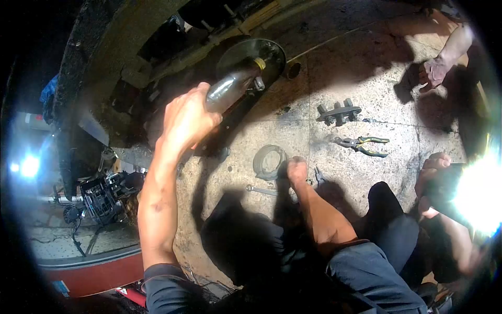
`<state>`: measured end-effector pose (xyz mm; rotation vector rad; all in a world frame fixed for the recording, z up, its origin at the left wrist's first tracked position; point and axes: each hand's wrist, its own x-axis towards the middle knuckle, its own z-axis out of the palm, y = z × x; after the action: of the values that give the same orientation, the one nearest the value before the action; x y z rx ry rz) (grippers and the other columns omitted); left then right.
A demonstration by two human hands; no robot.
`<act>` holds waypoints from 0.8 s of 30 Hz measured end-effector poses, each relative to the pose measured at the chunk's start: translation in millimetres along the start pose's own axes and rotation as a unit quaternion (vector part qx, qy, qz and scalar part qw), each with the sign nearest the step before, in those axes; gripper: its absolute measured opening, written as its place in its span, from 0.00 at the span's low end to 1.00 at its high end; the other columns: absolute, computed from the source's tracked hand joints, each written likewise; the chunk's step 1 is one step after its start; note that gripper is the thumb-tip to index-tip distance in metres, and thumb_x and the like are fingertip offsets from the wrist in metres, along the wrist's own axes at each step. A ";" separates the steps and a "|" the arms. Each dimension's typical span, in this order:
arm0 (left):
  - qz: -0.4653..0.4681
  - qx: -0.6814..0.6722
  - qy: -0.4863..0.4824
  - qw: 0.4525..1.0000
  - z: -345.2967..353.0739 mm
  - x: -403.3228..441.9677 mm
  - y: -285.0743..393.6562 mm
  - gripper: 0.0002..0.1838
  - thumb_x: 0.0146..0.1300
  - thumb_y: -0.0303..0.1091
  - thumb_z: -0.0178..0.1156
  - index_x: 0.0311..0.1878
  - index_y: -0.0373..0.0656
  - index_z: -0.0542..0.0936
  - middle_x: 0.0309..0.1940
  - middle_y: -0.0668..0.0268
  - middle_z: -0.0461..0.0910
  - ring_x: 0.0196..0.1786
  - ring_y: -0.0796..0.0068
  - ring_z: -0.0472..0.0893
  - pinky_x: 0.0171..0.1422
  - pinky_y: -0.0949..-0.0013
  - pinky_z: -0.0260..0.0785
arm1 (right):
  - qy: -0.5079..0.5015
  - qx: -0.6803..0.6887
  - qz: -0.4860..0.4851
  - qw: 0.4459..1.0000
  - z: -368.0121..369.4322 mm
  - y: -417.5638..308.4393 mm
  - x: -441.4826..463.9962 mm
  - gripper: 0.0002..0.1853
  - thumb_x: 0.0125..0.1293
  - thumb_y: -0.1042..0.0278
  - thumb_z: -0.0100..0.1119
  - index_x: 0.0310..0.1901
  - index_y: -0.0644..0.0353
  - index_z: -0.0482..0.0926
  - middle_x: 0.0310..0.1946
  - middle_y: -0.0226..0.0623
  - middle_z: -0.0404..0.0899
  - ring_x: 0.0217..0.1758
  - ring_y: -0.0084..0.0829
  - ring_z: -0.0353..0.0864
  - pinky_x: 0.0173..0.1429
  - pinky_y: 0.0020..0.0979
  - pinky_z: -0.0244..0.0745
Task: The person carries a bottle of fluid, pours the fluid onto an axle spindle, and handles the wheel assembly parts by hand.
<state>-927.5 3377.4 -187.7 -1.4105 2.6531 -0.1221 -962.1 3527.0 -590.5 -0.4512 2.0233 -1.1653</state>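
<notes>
My left hand (191,112) is wrapped round a clear plastic bottle (230,93) with dark liquid in it. The bottle tilts toward the upper right, and its yellow-topped neck is over a round metal part (280,48) under the heavy dark frame. I cannot tell whether liquid is flowing. My right hand (297,170) rests as a fist low on the floor, close beside a grey metal ring (256,163). A combination wrench (261,190) lies below the ring. Just right of the fist is a small dark tool (319,175), partly in shadow.
Pliers (361,144) and a dark studded metal part (339,112) lie on the stained floor (293,125). At upper right is another person's hand (433,73). Another hand (434,162) at right is beside a bright lamp (478,193). Machine parts (99,199) stand at left.
</notes>
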 end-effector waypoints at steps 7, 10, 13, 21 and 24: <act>-0.007 -0.028 -0.037 0.999 -7.4 3.9 13.5 0.26 0.47 0.33 0.65 0.52 0.36 0.76 0.43 0.49 0.83 0.49 0.50 0.82 0.55 0.55 0.73 | 0.019 0.011 -0.034 0.999 -3.0 -0.2 -4.0 0.18 0.60 0.59 0.54 0.39 0.69 0.80 0.37 0.61 0.81 0.44 0.59 0.80 0.52 0.47 0.74; -0.006 -0.031 -0.024 0.999 -8.2 2.7 12.5 0.25 0.46 0.33 0.65 0.51 0.36 0.76 0.43 0.49 0.83 0.48 0.50 0.82 0.54 0.55 0.73 | 0.041 0.010 -0.065 0.997 -0.5 1.5 -6.5 0.17 0.61 0.59 0.54 0.36 0.69 0.80 0.36 0.61 0.80 0.42 0.59 0.80 0.49 0.48 0.74; -0.005 -0.008 -0.026 1.000 -7.7 1.2 13.3 0.26 0.46 0.34 0.65 0.51 0.36 0.76 0.43 0.49 0.82 0.48 0.50 0.82 0.54 0.55 0.73 | 0.023 0.012 -0.050 0.998 -1.9 3.8 -6.1 0.17 0.61 0.58 0.55 0.39 0.66 0.81 0.36 0.58 0.82 0.43 0.57 0.81 0.49 0.47 0.74; -0.010 -0.043 -0.029 0.999 -13.3 -4.5 9.9 0.24 0.45 0.34 0.65 0.49 0.38 0.77 0.38 0.51 0.83 0.43 0.53 0.83 0.52 0.55 0.73 | 0.009 -0.003 0.010 1.000 1.0 1.4 -4.6 0.17 0.61 0.59 0.54 0.39 0.66 0.81 0.38 0.60 0.80 0.45 0.59 0.79 0.52 0.49 0.73; -0.027 -0.074 -0.017 0.997 -23.1 -8.1 4.5 0.26 0.44 0.35 0.66 0.50 0.39 0.77 0.36 0.51 0.84 0.41 0.52 0.84 0.52 0.55 0.73 | 0.003 0.004 -0.002 1.000 -8.5 -10.1 -9.5 0.18 0.61 0.58 0.54 0.40 0.66 0.80 0.38 0.61 0.80 0.45 0.59 0.80 0.52 0.48 0.73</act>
<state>-930.4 3386.8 -164.9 -1.5145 2.6443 0.0943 -962.8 3532.5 -575.3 -0.4493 2.0227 -1.1779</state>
